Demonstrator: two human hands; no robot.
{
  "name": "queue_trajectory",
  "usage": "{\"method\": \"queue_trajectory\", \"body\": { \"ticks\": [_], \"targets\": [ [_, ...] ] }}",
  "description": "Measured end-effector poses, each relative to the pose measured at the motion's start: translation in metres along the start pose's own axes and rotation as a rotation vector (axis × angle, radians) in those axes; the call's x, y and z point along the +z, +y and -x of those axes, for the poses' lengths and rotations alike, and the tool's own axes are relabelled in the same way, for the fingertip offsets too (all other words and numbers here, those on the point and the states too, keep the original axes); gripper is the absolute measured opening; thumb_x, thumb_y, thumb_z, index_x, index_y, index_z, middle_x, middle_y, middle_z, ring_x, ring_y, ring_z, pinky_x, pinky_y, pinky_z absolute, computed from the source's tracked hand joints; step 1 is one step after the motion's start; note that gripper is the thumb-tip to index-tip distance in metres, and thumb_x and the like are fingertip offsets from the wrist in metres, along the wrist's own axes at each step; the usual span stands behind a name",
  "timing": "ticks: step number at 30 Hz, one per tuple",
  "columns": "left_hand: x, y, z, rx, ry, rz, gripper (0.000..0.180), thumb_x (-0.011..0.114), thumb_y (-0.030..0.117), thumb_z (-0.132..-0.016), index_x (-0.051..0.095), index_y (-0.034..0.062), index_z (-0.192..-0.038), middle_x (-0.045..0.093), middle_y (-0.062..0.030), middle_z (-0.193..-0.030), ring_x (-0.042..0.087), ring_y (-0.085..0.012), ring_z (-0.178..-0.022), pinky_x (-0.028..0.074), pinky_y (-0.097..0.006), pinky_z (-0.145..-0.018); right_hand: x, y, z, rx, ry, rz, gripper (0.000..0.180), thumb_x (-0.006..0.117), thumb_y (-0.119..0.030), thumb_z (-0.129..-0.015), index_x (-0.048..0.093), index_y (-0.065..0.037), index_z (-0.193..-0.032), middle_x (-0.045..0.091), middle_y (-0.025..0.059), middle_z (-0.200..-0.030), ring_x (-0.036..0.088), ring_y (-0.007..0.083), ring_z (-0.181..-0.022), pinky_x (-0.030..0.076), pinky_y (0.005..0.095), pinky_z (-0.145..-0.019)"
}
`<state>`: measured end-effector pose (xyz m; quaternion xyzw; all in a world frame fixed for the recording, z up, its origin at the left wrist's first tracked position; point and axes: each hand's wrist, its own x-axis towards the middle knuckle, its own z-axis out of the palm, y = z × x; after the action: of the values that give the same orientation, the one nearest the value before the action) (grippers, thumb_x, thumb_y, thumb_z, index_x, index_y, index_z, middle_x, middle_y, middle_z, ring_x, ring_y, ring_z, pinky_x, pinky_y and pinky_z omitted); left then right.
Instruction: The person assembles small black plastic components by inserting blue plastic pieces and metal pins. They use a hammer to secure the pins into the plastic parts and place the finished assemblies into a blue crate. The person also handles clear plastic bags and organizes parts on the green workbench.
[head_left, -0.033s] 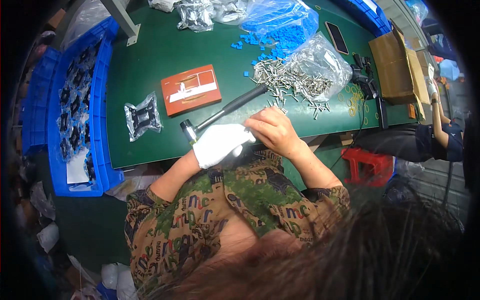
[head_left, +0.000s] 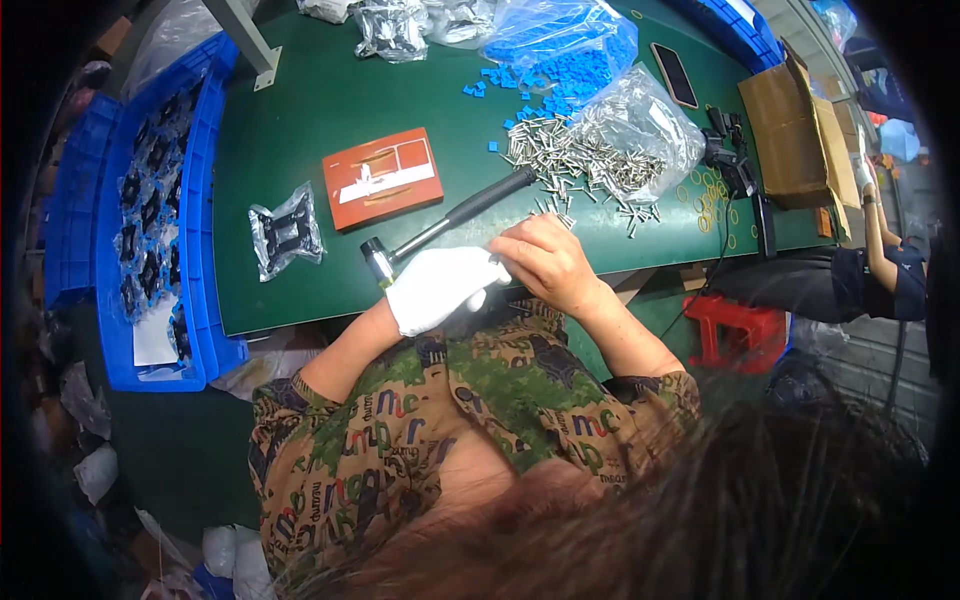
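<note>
My left hand [head_left: 440, 289], in a white glove, meets my bare right hand [head_left: 548, 257] at the table's near edge. Both are closed, fingertips pinched together; whatever they grip is too small or hidden to make out. Just beyond them lies a hammer [head_left: 463, 212] with a black grip, its head beside my gloved hand and partly covered by it. The handle points toward a pile of short silver metal pins [head_left: 570, 155]. Small blue plastic pieces [head_left: 560, 85] are heaped behind the pins, some inside a clear bag.
A red-orange box [head_left: 380, 180] and a bagged black part [head_left: 287, 232] lie to the left. Blue crates [head_left: 205, 230] with bagged parts stand beyond. Rightward are a phone [head_left: 673, 75], yellow rings [head_left: 712, 205], a cardboard box [head_left: 790, 130] and a red stool [head_left: 735, 335]. Another person sits far right.
</note>
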<state>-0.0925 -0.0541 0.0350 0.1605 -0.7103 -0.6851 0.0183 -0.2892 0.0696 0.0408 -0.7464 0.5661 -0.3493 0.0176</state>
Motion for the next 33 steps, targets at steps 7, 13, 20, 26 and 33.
{"method": "queue_trajectory", "body": {
  "ticks": [7,13,20,26,33],
  "targets": [
    [0.003,-0.003,0.004,0.015,-0.01,-0.136,0.035,0.056,0.032,-0.106,0.075,0.0028,-0.107,0.061,-0.0026,-0.072,0.055,-0.0119,-0.069,0.045,-0.029,-0.069,0.019,-0.008,0.013,0.011,0.141,0.046,0.028,0.076,0.0,-0.078,0.07,-0.005,-0.105,0.067,0.0046,-0.092,0.065,0.023,-0.084,0.048,0.0366,-0.074],
    [0.008,-0.009,0.009,0.09,0.029,-0.139,0.033,0.058,0.03,-0.105,0.075,0.0023,-0.101,0.063,-0.0021,-0.073,0.053,-0.0099,-0.064,0.044,-0.029,-0.064,0.028,-0.014,0.02,0.048,0.167,0.018,0.029,0.076,-0.001,-0.078,0.07,-0.005,-0.105,0.067,0.0052,-0.092,0.065,0.0234,-0.083,0.049,0.0372,-0.075],
    [0.005,-0.019,0.001,0.274,0.164,-0.267,0.029,0.06,0.024,-0.104,0.075,0.0012,-0.094,0.062,-0.0017,-0.072,0.053,-0.009,-0.06,0.043,-0.027,-0.059,-0.004,0.009,-0.003,0.039,0.056,0.184,0.024,0.079,-0.014,-0.086,0.072,-0.01,-0.108,0.066,0.0034,-0.092,0.065,0.0229,-0.089,0.047,0.0414,-0.084],
    [0.004,-0.025,-0.004,0.329,0.189,-0.218,0.029,0.06,0.023,-0.103,0.075,0.0009,-0.093,0.058,-0.0014,-0.066,0.052,-0.0085,-0.059,0.043,-0.028,-0.057,-0.019,0.077,-0.065,0.232,-0.173,0.368,0.015,0.067,-0.019,-0.095,0.075,-0.014,-0.108,0.067,0.0046,-0.095,0.066,0.0264,-0.097,0.045,0.0415,-0.085],
    [0.001,-0.02,-0.001,0.273,0.136,-0.179,0.03,0.059,0.025,-0.103,0.075,0.0016,-0.095,0.059,-0.0014,-0.067,0.051,-0.0082,-0.059,0.042,-0.027,-0.058,-0.016,0.122,-0.103,-0.062,-0.518,0.479,0.031,0.066,-0.011,-0.09,0.072,-0.018,-0.119,0.065,0.0041,-0.107,0.064,0.0246,-0.11,0.047,0.0448,-0.094]
  ]
}}
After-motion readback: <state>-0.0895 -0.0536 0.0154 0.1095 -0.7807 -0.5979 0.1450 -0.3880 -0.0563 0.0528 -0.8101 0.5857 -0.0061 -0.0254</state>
